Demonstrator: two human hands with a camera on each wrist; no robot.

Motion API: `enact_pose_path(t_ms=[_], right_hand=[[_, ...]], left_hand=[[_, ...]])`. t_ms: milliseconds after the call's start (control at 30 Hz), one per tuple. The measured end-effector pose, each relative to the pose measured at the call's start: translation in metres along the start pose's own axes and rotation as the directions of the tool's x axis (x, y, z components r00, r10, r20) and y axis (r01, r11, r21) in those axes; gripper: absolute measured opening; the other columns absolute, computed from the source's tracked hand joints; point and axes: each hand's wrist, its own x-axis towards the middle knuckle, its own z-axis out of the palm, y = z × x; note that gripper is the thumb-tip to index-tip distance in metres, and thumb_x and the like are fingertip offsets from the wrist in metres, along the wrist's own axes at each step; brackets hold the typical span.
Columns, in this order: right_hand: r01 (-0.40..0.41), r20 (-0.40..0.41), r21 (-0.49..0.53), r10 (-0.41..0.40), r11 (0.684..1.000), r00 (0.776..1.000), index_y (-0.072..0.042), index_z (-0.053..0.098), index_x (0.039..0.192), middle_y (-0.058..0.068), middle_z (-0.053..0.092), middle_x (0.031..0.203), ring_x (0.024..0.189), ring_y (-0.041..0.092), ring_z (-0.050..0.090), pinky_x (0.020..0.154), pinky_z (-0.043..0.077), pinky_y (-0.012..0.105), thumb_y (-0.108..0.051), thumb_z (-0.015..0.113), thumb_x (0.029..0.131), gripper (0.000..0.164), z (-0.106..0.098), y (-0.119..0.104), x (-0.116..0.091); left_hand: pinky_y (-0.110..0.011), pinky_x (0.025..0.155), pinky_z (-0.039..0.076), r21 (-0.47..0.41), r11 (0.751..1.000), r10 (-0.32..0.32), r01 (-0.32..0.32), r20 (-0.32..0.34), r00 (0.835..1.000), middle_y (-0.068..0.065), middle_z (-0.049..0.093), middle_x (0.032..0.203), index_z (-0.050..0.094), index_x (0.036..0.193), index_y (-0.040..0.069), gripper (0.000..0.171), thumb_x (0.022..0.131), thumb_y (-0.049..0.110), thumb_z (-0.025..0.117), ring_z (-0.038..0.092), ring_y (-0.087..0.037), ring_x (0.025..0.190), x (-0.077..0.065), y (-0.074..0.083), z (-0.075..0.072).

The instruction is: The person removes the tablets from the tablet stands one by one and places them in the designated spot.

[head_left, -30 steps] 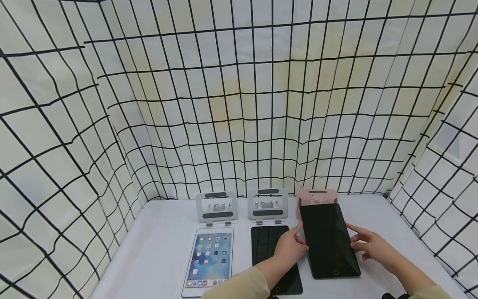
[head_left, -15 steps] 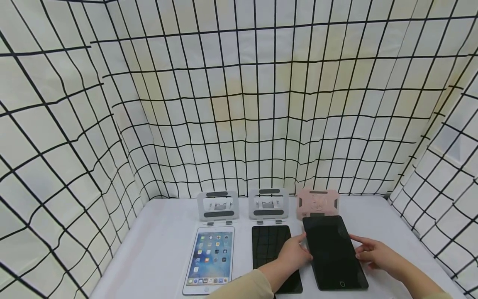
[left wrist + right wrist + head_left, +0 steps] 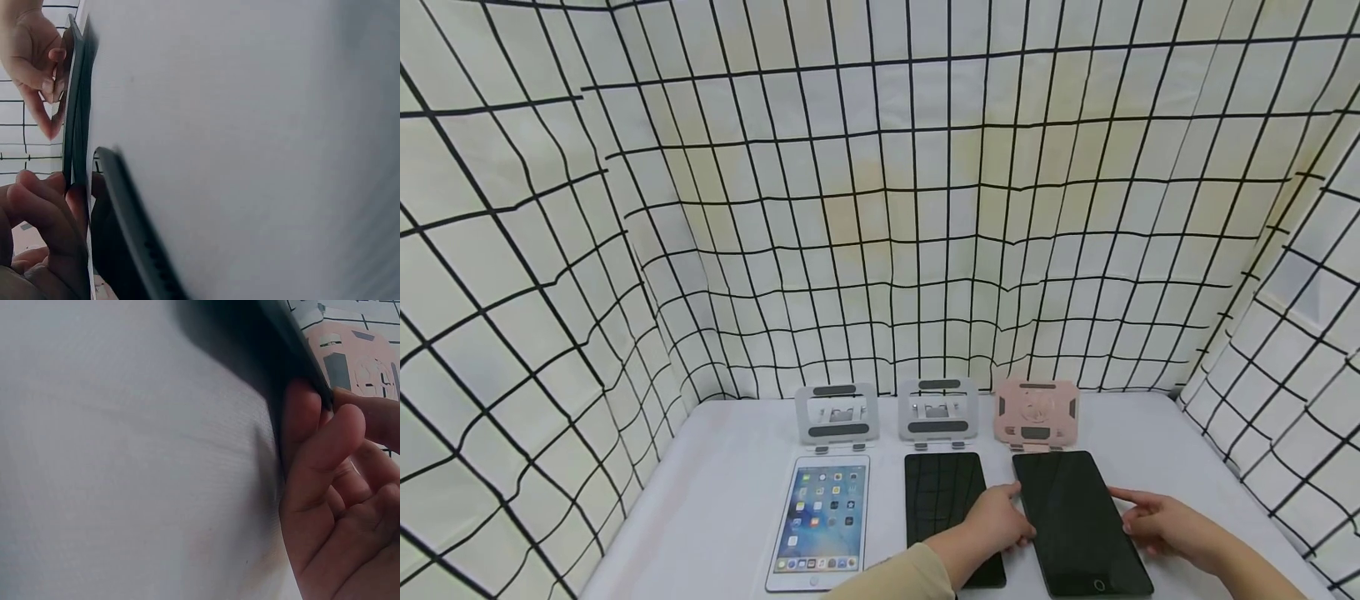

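Both hands grip a black tablet (image 3: 1078,521) by its long edges, at the right of the head view. My left hand (image 3: 996,523) pinches its left edge and reaches over a second black tablet (image 3: 936,496). At the right edge is my right hand (image 3: 1176,529). Seen from the left wrist, the held tablet (image 3: 76,106) lies nearly edge-on, close to the white tabletop, with left fingers (image 3: 44,212) at its near edge. In the right wrist view, fingertips meet the rim of the held tablet (image 3: 275,337), one of them under it.
A pink tablet stand (image 3: 1037,412) stands just beyond the held tablet. Two grey stands (image 3: 838,431) are lined up to its left. A white tablet (image 3: 822,517) with a lit screen lies on the white table (image 3: 700,508). Gridded cloth walls (image 3: 887,250) surround the table.
The held tablet has come down and toward me, slightly to the right, uncovering the pink stand behind it. Both hands moved along with it.
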Motion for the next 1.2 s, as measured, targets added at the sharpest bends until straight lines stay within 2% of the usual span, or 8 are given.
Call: enact_pose_path(t_ms=[167,433,733,1100,1200], right_hand=[[-0.013,0.011,0.015,0.013,1.000,1.000,0.010,0.022,0.151,0.009,0.064,0.096,0.074,0.018,0.057,0.063,0.049,0.029,-0.008,0.062,0.094,0.072,0.0005,-0.0009,-0.0023],[-0.047,-0.008,0.034,0.047,0.998,0.999,0.012,0.022,0.150,0.009,0.063,0.094,0.073,0.018,0.057,0.064,0.049,0.028,-0.007,0.061,0.092,0.072,0.0008,-0.0009,0.0001],[-0.067,-0.006,0.064,0.068,0.996,0.998,0.010,0.023,0.151,0.008,0.062,0.092,0.073,0.018,0.054,0.064,0.047,0.028,-0.007,0.058,0.094,0.068,-0.0023,0.0019,0.0016],[-0.029,-0.012,0.059,0.029,0.998,0.999,0.011,0.021,0.150,0.007,0.063,0.092,0.076,0.019,0.058,0.063,0.048,0.028,-0.007,0.060,0.093,0.072,0.0001,0.0018,-0.0007],[-0.045,-0.032,0.047,0.047,0.998,0.998,0.011,0.022,0.150,0.007,0.064,0.092,0.075,0.019,0.059,0.064,0.049,0.029,-0.006,0.061,0.092,0.072,0.0012,0.0010,-0.0010]], left_hand=[[-0.022,0.042,0.043,-0.032,0.999,-0.022,0.024,0.054,0.998,-0.001,0.058,0.052,0.057,0.137,0.004,0.064,0.077,-0.006,0.078,0.051,-0.008,0.043,0.0036,-0.0008,-0.0029],[-0.019,0.041,0.041,-0.100,0.992,-0.062,0.076,0.138,0.988,-0.006,0.064,0.058,0.056,0.138,0.003,0.061,0.081,-0.008,0.075,0.053,-0.007,0.043,0.0064,0.0016,-0.0077],[-0.019,0.043,0.044,-0.088,0.987,-0.116,0.131,0.158,0.981,-0.010,0.069,0.065,0.057,0.137,0.007,0.061,0.081,-0.005,0.076,0.056,-0.010,0.045,0.0062,0.0051,-0.0086],[-0.023,0.044,0.044,-0.042,0.995,-0.085,0.094,0.178,0.980,-0.009,0.067,0.061,0.054,0.140,0.004,0.063,0.081,-0.001,0.077,0.057,-0.011,0.045,0.0050,0.0036,-0.0086],[-0.024,0.044,0.044,0.045,0.997,-0.070,0.063,0.176,0.982,-0.007,0.065,0.057,0.055,0.140,0.006,0.064,0.081,0.002,0.078,0.055,-0.011,0.044,0.0065,0.0030,-0.0087]])
